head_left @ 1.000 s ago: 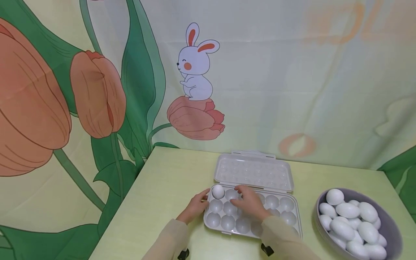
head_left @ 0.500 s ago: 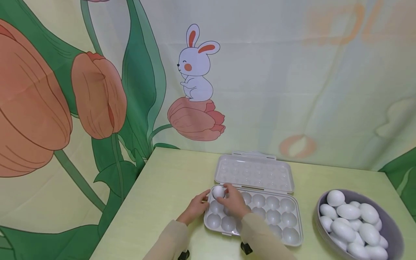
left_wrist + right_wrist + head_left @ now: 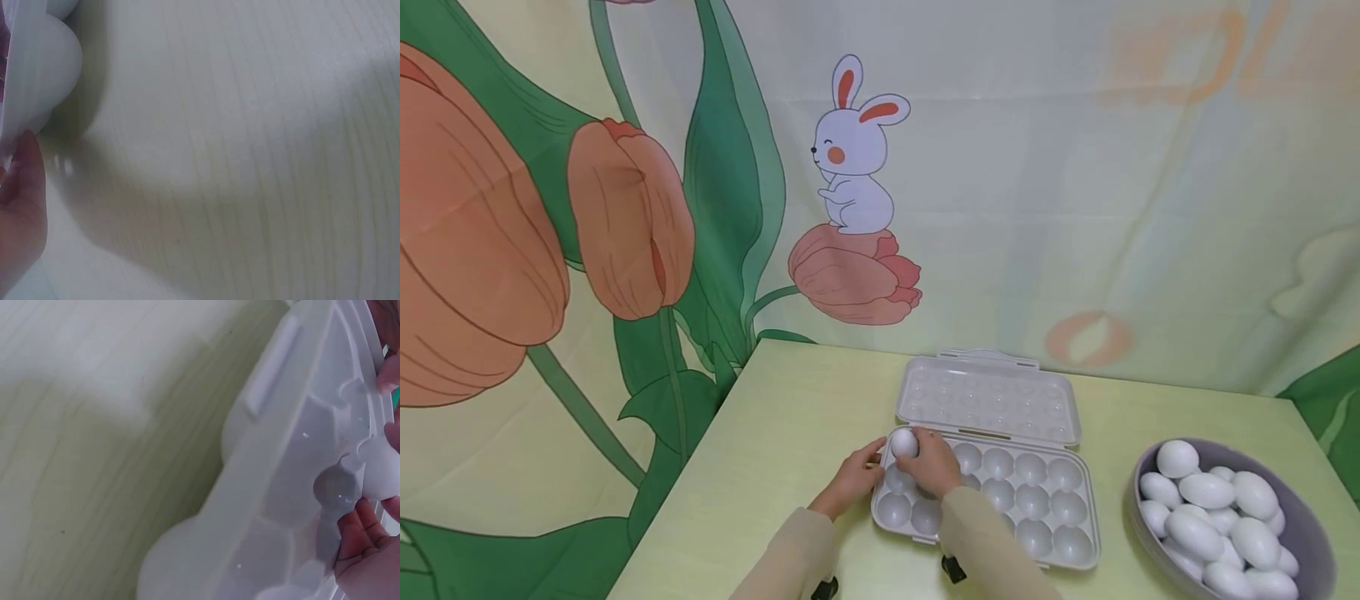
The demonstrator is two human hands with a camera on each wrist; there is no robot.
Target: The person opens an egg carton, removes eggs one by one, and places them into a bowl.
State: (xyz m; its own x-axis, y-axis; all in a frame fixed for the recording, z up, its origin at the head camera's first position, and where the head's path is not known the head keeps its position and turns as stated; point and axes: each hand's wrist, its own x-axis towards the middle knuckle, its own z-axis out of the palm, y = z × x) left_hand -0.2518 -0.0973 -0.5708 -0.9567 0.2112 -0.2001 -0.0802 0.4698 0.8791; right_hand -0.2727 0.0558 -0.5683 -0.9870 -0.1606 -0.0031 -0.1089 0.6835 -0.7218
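Note:
A lidded plastic egg carton (image 3: 1033, 537) lies open on the table, its lid (image 3: 988, 400) folded back toward the wall. One white egg (image 3: 903, 442) sits in the far left cup. My right hand (image 3: 934, 467) pinches this egg between thumb and fingers; the right wrist view shows the egg (image 3: 380, 469) with fingertips against it. At the carton's left end, my left hand (image 3: 853, 475) grips the rim. Its thumb (image 3: 28, 165) presses the carton's outside in the left wrist view, while the other fingers are mostly cut off there.
To the right of the carton stands a grey-purple bowl (image 3: 1311, 542) heaped with white eggs (image 3: 1195, 533). A printed cloth (image 3: 1000, 208) with tulips and a rabbit hangs behind the pale wooden table (image 3: 797, 400).
My right hand has moved left from over the carton's middle cups to the egg in the corner cup and taken hold of it. My left hand has stayed at the rim.

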